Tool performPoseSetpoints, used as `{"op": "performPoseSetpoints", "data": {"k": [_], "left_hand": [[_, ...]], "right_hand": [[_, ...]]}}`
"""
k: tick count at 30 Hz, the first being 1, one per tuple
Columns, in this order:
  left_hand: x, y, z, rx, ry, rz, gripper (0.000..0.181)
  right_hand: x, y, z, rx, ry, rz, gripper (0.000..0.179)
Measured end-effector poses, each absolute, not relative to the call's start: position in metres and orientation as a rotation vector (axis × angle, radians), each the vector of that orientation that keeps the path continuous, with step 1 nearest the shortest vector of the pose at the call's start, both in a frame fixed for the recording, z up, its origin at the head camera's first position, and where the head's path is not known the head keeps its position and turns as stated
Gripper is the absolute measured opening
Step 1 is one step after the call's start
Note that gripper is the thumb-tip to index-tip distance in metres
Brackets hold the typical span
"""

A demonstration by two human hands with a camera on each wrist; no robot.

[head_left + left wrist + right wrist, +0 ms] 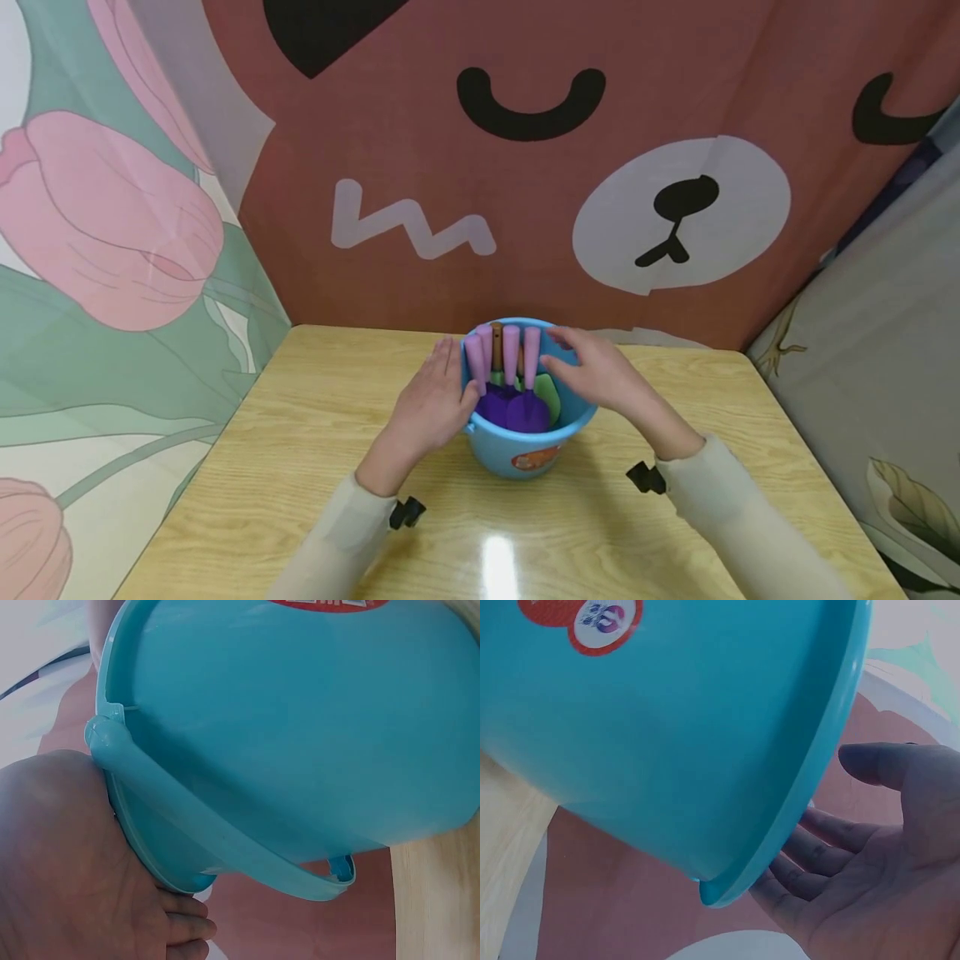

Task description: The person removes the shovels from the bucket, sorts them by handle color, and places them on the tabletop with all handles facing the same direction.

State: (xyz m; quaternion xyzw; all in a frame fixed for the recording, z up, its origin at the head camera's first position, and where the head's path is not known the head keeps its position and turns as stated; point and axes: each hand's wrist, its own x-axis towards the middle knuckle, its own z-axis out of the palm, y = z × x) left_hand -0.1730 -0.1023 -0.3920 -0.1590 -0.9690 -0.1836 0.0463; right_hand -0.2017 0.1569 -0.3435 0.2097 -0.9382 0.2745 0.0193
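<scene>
A light blue bucket [487,450] stands upright on the wooden table, holding several toy garden tools. Purple shovel heads [528,414] with pink handles [532,346] lean inside, beside a green tool head [547,396] and a brown handle [497,343]. My left hand [431,400] rests against the left side of the rim with its fingers straight. Over the right side of the rim reaches my right hand [600,371], its fingers loosely bent and holding nothing; in the right wrist view the thumb is apart from the rim. The bucket's handle [217,825] hangs down its left side.
The light wooden table [315,433] meets a brown cloth with a bear print [525,217] just behind the bucket. Floral cloth [112,250] hangs on the left and a grey printed cloth [885,317] on the right.
</scene>
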Motion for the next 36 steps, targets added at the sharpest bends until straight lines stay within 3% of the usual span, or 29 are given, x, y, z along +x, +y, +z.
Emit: {"op": "performPoseSetpoints", "data": {"k": [36], "left_hand": [[-0.175, -0.103, -0.394, -0.495, -2.942, -0.576, 0.07]], "right_hand": [[-0.221, 0.112, -0.32, 0.647, -3.082, 1.096, 0.048]]}}
